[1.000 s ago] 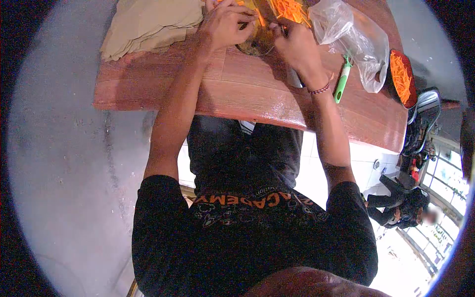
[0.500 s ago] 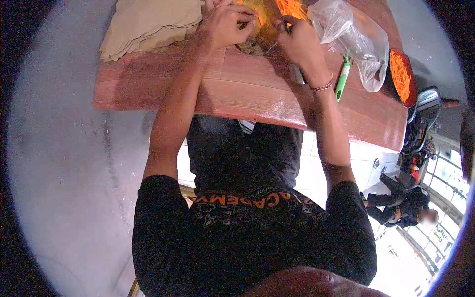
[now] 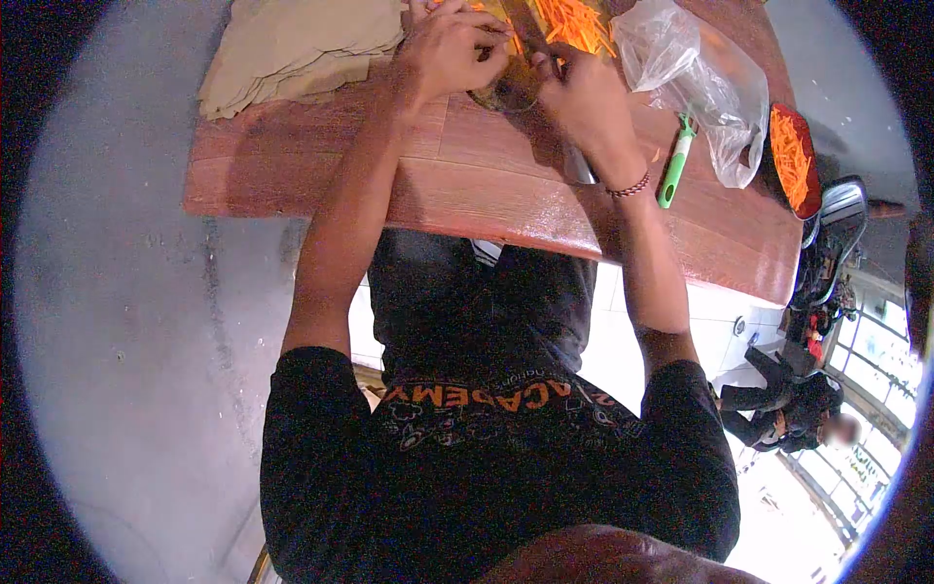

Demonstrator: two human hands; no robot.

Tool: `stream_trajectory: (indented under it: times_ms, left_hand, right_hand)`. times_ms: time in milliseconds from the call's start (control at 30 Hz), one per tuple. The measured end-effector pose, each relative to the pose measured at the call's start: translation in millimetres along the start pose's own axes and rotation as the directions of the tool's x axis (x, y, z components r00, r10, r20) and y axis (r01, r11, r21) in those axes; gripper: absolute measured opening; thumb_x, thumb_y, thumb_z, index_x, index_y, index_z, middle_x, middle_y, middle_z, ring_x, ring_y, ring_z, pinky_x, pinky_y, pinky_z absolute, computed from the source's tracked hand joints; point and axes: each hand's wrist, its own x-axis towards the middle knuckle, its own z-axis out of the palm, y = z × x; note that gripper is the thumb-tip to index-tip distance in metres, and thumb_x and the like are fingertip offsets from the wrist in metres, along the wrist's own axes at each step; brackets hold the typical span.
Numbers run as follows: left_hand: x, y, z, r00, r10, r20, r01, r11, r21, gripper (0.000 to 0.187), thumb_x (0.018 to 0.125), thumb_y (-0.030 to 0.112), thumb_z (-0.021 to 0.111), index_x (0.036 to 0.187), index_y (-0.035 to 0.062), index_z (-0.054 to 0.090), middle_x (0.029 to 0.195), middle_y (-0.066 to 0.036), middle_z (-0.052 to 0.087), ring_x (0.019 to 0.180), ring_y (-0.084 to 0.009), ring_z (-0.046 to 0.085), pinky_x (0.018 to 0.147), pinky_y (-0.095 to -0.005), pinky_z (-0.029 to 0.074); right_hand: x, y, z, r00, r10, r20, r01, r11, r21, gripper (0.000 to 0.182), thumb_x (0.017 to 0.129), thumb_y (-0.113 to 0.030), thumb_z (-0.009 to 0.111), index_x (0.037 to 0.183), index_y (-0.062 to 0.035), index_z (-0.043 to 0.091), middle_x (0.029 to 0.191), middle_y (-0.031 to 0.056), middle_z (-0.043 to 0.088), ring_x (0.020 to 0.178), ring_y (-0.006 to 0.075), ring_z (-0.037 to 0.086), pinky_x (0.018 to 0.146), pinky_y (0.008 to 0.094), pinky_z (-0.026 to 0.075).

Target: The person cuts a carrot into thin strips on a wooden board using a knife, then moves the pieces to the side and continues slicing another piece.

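My right hand [image 3: 592, 97] is closed around the dark handle of a knife [image 3: 526, 27], whose blade points toward the top of the view. Just left of the blade, my left hand [image 3: 452, 49] has its fingers bent and pressed down on carrot [image 3: 514, 41], only bits of which show past the fingers. Both hands work over a wooden chopping board [image 3: 504, 95], mostly covered by them. A heap of thin carrot strips [image 3: 576, 23] lies right of the blade.
Flat brown sheets [image 3: 302, 49] are stacked at the table's left. To the right lie a crumpled clear plastic bag [image 3: 700, 78], a green-and-white peeler [image 3: 677, 164] and a red tray [image 3: 811, 185] of carrot strips. A person [image 3: 793, 404] is in the background at far right.
My right hand has shifted slightly down and turned, and the knife blade now shows clearly between the hands. My left hand stays nearly in place.
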Motion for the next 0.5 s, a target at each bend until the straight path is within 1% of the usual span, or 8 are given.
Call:
stream_trajectory:
  times_ms: [100,167,233,267,333,367,433,500]
  left_hand:
    - [2,9,-7,0.994,-0.077,0.080,0.075,0.997,0.029,0.015,0.078,0.032,0.070,0.087,0.0237,0.078,0.099,0.011,0.071,0.099,-0.0170,0.058,0.093,-0.0462,0.035]
    - [2,9,-10,0.996,-0.053,0.070,0.051,0.998,0.025,0.015,0.078,0.032,0.070,0.087,0.0238,0.078,0.099,0.011,0.071,0.100,-0.0171,0.057,0.093,-0.0463,0.035]
    - [1,7,-7,0.998,-0.025,0.060,0.024,1.000,0.019,0.016,0.078,0.033,0.070,0.088,0.0239,0.078,0.100,0.011,0.071,0.101,-0.0171,0.057,0.094,-0.0464,0.034]
    - [0,8,-5,0.999,-0.034,0.034,0.033,0.999,0.025,0.017,0.079,0.034,0.069,0.088,0.0237,0.078,0.101,0.011,0.071,0.101,-0.0172,0.057,0.094,-0.0465,0.032]
    - [1,9,-5,0.999,-0.040,0.008,0.040,0.999,0.028,0.017,0.079,0.035,0.069,0.089,0.0236,0.078,0.102,0.011,0.071,0.102,-0.0174,0.056,0.095,-0.0467,0.031]
    - [1,9,-7,0.995,-0.066,0.068,0.064,0.997,0.038,0.018,0.079,0.036,0.069,0.090,0.0240,0.078,0.101,0.011,0.071,0.102,-0.0173,0.056,0.097,-0.0465,0.029]
    - [1,9,-7,0.988,-0.089,0.129,0.083,0.995,0.047,0.019,0.080,0.036,0.069,0.092,0.0245,0.078,0.100,0.010,0.072,0.103,-0.0173,0.056,0.098,-0.0464,0.028]
    - [2,10,-6,0.998,-0.065,0.027,0.064,0.997,0.054,0.021,0.080,0.037,0.069,0.095,0.0247,0.078,0.095,0.008,0.074,0.102,-0.0154,0.056,0.097,-0.0437,0.027]
  right_hand:
    - [-1,1,4,1.000,-0.017,-0.014,0.017,1.000,0.008,0.029,0.090,-0.025,0.058,0.101,-0.0003,0.068,0.083,0.0308,0.064,0.083,0.0474,0.063,0.074,0.0517,0.051]
    - [-2,0,4,0.999,-0.033,-0.029,0.033,0.999,0.016,0.028,0.090,-0.024,0.058,0.101,-0.0001,0.068,0.083,0.0307,0.064,0.083,0.0478,0.063,0.074,0.0524,0.051]
    - [-4,-8,-1,0.997,-0.079,-0.004,0.079,0.997,-0.005,0.027,0.081,-0.020,0.060,0.087,0.0057,0.066,0.079,0.0309,0.064,0.078,0.0461,0.066,0.071,0.0519,0.055]
    - [-3,-7,1,0.997,-0.078,-0.007,0.078,0.997,-0.006,0.027,0.081,-0.020,0.060,0.087,0.0057,0.066,0.079,0.0309,0.064,0.078,0.0461,0.066,0.071,0.0519,0.055]
    - [-1,-3,5,0.999,-0.039,0.036,0.040,0.998,-0.046,0.026,0.088,-0.020,0.057,0.100,0.0006,0.066,0.082,0.0310,0.063,0.082,0.0483,0.063,0.074,0.0533,0.051]
    - [3,-3,7,0.999,-0.037,0.034,0.039,0.998,-0.047,0.026,0.088,-0.020,0.057,0.100,0.0006,0.066,0.082,0.0310,0.063,0.082,0.0483,0.063,0.074,0.0533,0.051]
    - [8,-3,9,0.993,-0.107,-0.039,0.107,0.994,-0.001,0.028,0.079,-0.020,0.062,0.082,0.0081,0.065,0.077,0.0320,0.063,0.077,0.0463,0.066,0.070,0.0514,0.055]
    - [9,-5,7,0.994,-0.102,-0.034,0.102,0.995,-0.011,0.029,0.079,-0.020,0.063,0.082,0.0082,0.065,0.078,0.0320,0.064,0.078,0.0460,0.066,0.071,0.0513,0.055]
